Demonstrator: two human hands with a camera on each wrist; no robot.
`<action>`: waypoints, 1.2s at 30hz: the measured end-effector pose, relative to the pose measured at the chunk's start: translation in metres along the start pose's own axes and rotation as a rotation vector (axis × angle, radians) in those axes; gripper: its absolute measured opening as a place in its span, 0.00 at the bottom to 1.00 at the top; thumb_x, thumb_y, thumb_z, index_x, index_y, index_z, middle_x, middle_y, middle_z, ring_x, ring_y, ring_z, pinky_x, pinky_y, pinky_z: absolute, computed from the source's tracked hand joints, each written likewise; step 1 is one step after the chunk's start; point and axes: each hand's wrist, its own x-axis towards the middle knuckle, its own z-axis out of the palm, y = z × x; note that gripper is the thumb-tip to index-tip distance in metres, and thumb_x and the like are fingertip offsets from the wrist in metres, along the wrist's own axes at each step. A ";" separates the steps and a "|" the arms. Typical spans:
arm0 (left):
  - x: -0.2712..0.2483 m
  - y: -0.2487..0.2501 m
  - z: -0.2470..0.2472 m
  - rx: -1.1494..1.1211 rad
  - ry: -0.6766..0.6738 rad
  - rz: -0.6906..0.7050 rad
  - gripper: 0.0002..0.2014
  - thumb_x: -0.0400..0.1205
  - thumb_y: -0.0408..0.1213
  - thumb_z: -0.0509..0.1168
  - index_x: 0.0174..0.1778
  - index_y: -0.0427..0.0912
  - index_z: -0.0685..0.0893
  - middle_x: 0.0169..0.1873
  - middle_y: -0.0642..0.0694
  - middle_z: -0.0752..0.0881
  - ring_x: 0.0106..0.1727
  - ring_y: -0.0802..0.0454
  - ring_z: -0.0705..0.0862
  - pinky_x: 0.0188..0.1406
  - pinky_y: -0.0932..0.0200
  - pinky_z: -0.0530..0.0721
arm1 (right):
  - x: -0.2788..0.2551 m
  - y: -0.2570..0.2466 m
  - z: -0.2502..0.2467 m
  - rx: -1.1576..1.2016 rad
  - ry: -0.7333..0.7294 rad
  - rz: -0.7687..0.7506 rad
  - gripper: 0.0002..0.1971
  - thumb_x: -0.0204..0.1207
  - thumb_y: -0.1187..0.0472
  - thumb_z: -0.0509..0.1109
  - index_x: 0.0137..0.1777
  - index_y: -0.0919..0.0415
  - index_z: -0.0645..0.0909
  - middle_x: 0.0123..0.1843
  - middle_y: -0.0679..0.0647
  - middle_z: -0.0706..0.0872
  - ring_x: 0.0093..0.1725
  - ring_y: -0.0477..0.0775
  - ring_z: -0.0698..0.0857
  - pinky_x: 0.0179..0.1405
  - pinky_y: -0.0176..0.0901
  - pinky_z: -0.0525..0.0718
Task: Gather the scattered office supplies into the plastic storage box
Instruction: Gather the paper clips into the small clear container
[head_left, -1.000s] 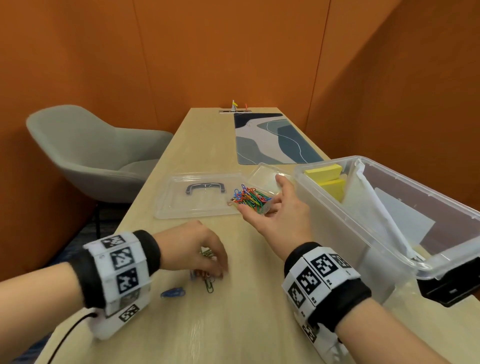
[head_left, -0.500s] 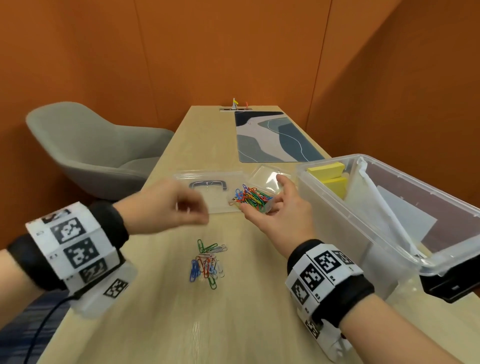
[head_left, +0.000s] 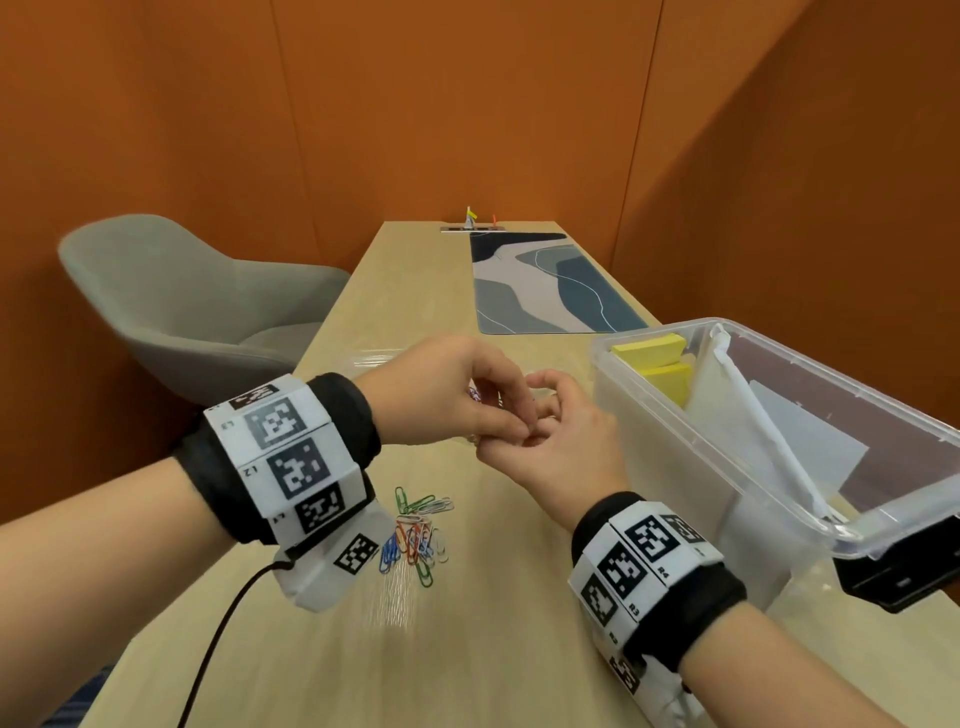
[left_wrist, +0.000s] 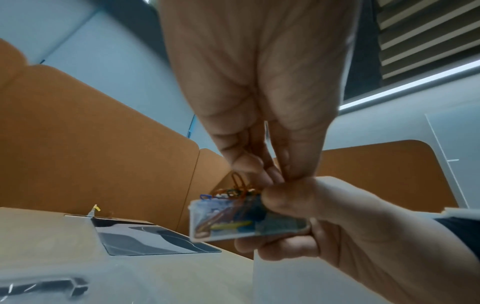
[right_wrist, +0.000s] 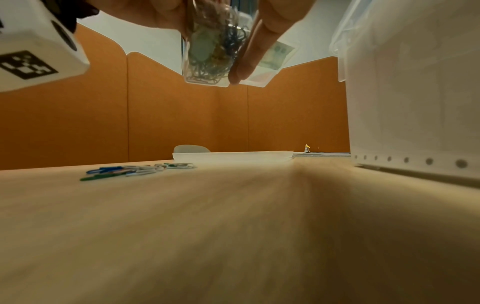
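Observation:
My right hand (head_left: 550, 431) grips a small clear case (left_wrist: 233, 222) heaped with coloured paper clips, held above the table beside the plastic storage box (head_left: 727, 519). My left hand (head_left: 467, 395) hovers over the case, its fingertips (left_wrist: 270, 172) pinched together on clips at the top of the heap. The head view hides most of the case behind both hands. From below, the right wrist view shows the case (right_wrist: 210, 53) between my fingers. A loose pile of paper clips (head_left: 415, 530) lies on the table under my left wrist.
The storage box holds yellow sticky notes (head_left: 649, 348) and white sheets. Its clear lid (right_wrist: 233, 157) lies flat on the table beyond my hands. A patterned desk mat (head_left: 540, 286) lies farther back. A grey chair (head_left: 182, 301) stands left of the table. A black device (head_left: 893, 577) sits at the box's near corner.
My left hand has risen from the loose pile and moved right, arriving over the case. My right hand has kept the case in about the same place.

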 end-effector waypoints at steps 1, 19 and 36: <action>0.001 -0.001 -0.002 -0.020 0.000 -0.011 0.03 0.73 0.36 0.74 0.40 0.48 0.91 0.36 0.56 0.88 0.38 0.64 0.80 0.36 0.76 0.75 | 0.000 0.001 0.001 0.017 0.014 -0.006 0.35 0.47 0.45 0.76 0.59 0.49 0.73 0.41 0.48 0.89 0.41 0.48 0.89 0.46 0.42 0.88; 0.005 -0.026 0.005 -0.430 0.016 -0.444 0.21 0.83 0.43 0.60 0.73 0.48 0.70 0.40 0.42 0.82 0.27 0.54 0.74 0.16 0.69 0.72 | 0.002 -0.001 0.001 -0.014 0.113 -0.025 0.24 0.61 0.50 0.79 0.56 0.52 0.75 0.45 0.47 0.84 0.48 0.52 0.88 0.54 0.48 0.86; -0.028 -0.067 0.017 -0.247 -0.029 -0.642 0.26 0.84 0.58 0.44 0.63 0.44 0.77 0.53 0.44 0.82 0.47 0.51 0.81 0.43 0.54 0.83 | 0.005 0.005 0.002 -0.130 0.078 0.016 0.39 0.54 0.45 0.83 0.66 0.51 0.72 0.61 0.51 0.80 0.60 0.51 0.81 0.63 0.48 0.82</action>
